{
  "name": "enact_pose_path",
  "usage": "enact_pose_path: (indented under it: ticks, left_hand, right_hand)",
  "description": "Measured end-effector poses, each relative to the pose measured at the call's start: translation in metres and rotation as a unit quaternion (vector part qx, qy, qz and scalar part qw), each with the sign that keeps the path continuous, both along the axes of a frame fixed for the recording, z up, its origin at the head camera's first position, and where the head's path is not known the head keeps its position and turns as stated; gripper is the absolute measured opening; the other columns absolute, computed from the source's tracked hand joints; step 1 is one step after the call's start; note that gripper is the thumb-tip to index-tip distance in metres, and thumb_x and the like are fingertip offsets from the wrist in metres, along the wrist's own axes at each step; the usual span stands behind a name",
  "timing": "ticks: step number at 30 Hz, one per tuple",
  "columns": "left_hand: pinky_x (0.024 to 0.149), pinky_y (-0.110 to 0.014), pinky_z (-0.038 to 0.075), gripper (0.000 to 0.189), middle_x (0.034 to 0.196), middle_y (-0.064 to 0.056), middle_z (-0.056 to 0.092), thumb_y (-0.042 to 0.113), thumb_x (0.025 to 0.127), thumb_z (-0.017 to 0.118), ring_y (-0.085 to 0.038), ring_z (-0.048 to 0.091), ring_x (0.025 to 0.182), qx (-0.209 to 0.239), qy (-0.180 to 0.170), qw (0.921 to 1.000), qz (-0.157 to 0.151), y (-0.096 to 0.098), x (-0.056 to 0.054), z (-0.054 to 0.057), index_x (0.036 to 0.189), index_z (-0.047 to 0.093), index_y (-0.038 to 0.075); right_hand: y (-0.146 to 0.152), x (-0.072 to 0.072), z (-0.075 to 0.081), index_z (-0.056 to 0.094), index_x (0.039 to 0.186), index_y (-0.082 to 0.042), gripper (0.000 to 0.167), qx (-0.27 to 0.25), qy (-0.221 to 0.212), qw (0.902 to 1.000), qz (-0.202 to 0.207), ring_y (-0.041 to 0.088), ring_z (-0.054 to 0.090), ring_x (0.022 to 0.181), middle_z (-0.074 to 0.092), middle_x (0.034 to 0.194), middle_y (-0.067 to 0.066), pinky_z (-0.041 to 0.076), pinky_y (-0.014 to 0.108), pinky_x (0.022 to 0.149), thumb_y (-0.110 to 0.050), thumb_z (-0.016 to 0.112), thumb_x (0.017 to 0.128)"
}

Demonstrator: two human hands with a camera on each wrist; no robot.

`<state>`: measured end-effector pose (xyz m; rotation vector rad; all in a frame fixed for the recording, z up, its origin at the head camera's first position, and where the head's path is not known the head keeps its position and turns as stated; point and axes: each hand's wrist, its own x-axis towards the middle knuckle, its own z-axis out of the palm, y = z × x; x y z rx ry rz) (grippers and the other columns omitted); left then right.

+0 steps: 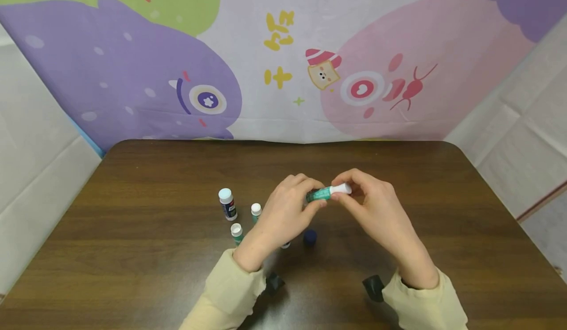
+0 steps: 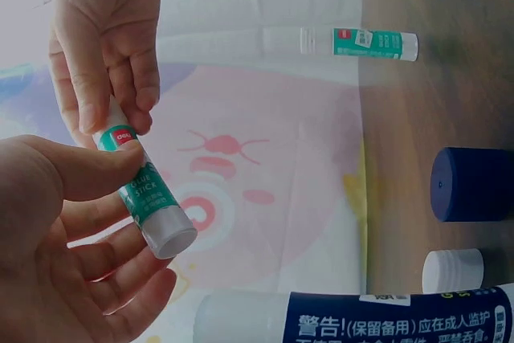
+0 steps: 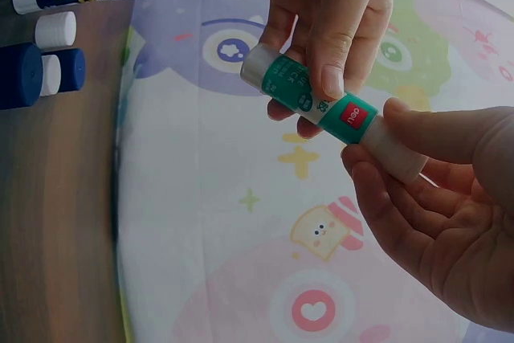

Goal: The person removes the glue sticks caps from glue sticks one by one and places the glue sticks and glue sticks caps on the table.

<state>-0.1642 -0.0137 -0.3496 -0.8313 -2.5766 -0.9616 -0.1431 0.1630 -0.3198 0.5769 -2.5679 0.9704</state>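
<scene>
Above the table, a green and white glue stick (image 1: 322,193) is held tilted between both hands. My left hand (image 1: 288,204) grips its green barrel, thumb across the label in the left wrist view. My right hand (image 1: 376,204) pinches the white cap (image 1: 341,188) at the other end, and the cap is on the stick. In the right wrist view the red label patch (image 3: 354,116) shows just beside the right thumb. A navy glue stick (image 1: 228,206) with a pale top stands upright on the table left of my left hand.
Two smaller green glue sticks, one farther back (image 1: 256,211) and one nearer (image 1: 236,232), stand partly behind my left arm. A dark blue cap (image 1: 310,237) lies below my hands. A white cap (image 2: 454,271) shows in the left wrist view. A printed cloth (image 1: 283,113) hangs behind the table.
</scene>
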Motion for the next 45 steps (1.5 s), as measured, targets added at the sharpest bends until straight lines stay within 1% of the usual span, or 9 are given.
enact_pose_path:
  ticks: [7, 15, 20, 26, 32, 35, 38, 43, 45]
  left_hand:
    - [0.066, -0.023, 0.040, 0.017, 0.087, 0.007, 0.057, 0.024, 0.083, 0.066, -0.009, 0.047, 0.076, -0.009, -0.014, 0.9998, 0.007, 0.001, 0.000, -0.001, 0.098, 0.065, 0.015]
    - [0.064, -0.022, 0.040, 0.018, 0.087, 0.007, 0.055, 0.024, 0.085, 0.063, -0.009, 0.046, 0.074, -0.015, -0.037, 0.9992, -0.002, 0.004, 0.002, -0.002, 0.101, 0.062, 0.014]
    - [0.062, -0.021, 0.041, 0.017, 0.087, 0.006, 0.055, 0.021, 0.086, 0.063, -0.008, 0.047, 0.071, -0.016, -0.032, 0.9993, -0.008, 0.009, 0.004, -0.004, 0.101, 0.060, 0.013]
    - [0.059, -0.020, 0.040, 0.014, 0.082, 0.005, 0.053, 0.019, 0.086, 0.062, -0.008, 0.047, 0.069, -0.021, -0.030, 0.9993, -0.007, 0.012, 0.005, -0.007, 0.096, 0.057, 0.012]
    - [0.057, -0.020, 0.040, 0.015, 0.082, 0.005, 0.053, 0.017, 0.084, 0.064, -0.009, 0.047, 0.066, 0.004, -0.050, 0.9987, 0.004, 0.010, 0.005, -0.006, 0.098, 0.059, 0.012]
    - [0.056, -0.019, 0.040, 0.014, 0.083, 0.005, 0.053, 0.015, 0.083, 0.063, -0.008, 0.048, 0.065, 0.008, -0.054, 0.9985, 0.000, 0.011, 0.005, -0.006, 0.096, 0.059, 0.011]
    - [0.056, -0.019, 0.040, 0.012, 0.082, 0.004, 0.052, 0.012, 0.081, 0.062, -0.009, 0.047, 0.065, -0.006, -0.046, 0.9989, -0.010, 0.012, 0.007, -0.007, 0.093, 0.060, 0.011]
    - [0.056, -0.020, 0.039, 0.011, 0.081, 0.002, 0.052, 0.009, 0.081, 0.061, -0.011, 0.045, 0.066, -0.026, -0.041, 0.9985, -0.024, 0.014, 0.008, -0.010, 0.091, 0.059, 0.009]
    - [0.056, -0.021, 0.038, 0.010, 0.080, 0.001, 0.052, 0.009, 0.080, 0.061, -0.012, 0.045, 0.065, -0.030, -0.044, 0.9982, -0.026, 0.015, 0.009, -0.012, 0.090, 0.058, 0.009]
  right_hand:
    - [0.000, -0.001, -0.002, 0.062, 0.094, -0.010, 0.018, 0.000, 0.011, 0.9999, 0.007, 0.006, 0.057, 0.075, 0.062, 0.085, -0.004, 0.051, 0.025, 0.068, -0.011, 0.071, 0.078]
    - [0.000, -0.001, -0.001, 0.061, 0.093, -0.009, 0.018, 0.005, 0.025, 0.9996, 0.011, 0.005, 0.054, 0.076, 0.060, 0.086, -0.005, 0.050, 0.022, 0.068, -0.010, 0.070, 0.077]
    - [0.000, 0.001, -0.001, 0.062, 0.093, -0.008, 0.019, -0.001, 0.031, 0.9994, 0.012, 0.005, 0.054, 0.077, 0.061, 0.087, -0.005, 0.050, 0.021, 0.068, -0.007, 0.071, 0.076]
    - [0.001, 0.000, 0.000, 0.061, 0.094, -0.008, 0.020, 0.000, 0.022, 0.9996, 0.018, 0.005, 0.054, 0.077, 0.061, 0.088, -0.004, 0.051, 0.023, 0.069, -0.007, 0.071, 0.076]
    - [0.008, -0.004, 0.000, 0.061, 0.096, -0.009, 0.023, -0.005, 0.007, 0.9999, 0.015, 0.007, 0.055, 0.077, 0.063, 0.087, -0.003, 0.052, 0.027, 0.070, -0.008, 0.071, 0.075]
    - [0.010, -0.010, -0.004, 0.060, 0.096, -0.007, 0.021, 0.008, -0.008, 0.9999, 0.003, 0.010, 0.056, 0.077, 0.062, 0.086, -0.001, 0.052, 0.031, 0.070, -0.006, 0.070, 0.077]
    - [0.009, -0.017, -0.013, 0.061, 0.094, -0.005, 0.017, 0.030, -0.024, 0.9993, 0.000, 0.013, 0.057, 0.076, 0.062, 0.085, 0.002, 0.051, 0.033, 0.070, -0.004, 0.068, 0.079]
    - [0.006, -0.029, -0.030, 0.064, 0.092, -0.004, 0.015, 0.061, -0.064, 0.9961, -0.004, 0.018, 0.059, 0.076, 0.062, 0.086, 0.005, 0.050, 0.034, 0.068, -0.004, 0.068, 0.078]
    - [0.007, -0.032, -0.036, 0.065, 0.091, -0.005, 0.014, 0.074, -0.083, 0.9938, -0.007, 0.017, 0.057, 0.072, 0.062, 0.083, 0.004, 0.048, 0.032, 0.066, -0.005, 0.068, 0.078]
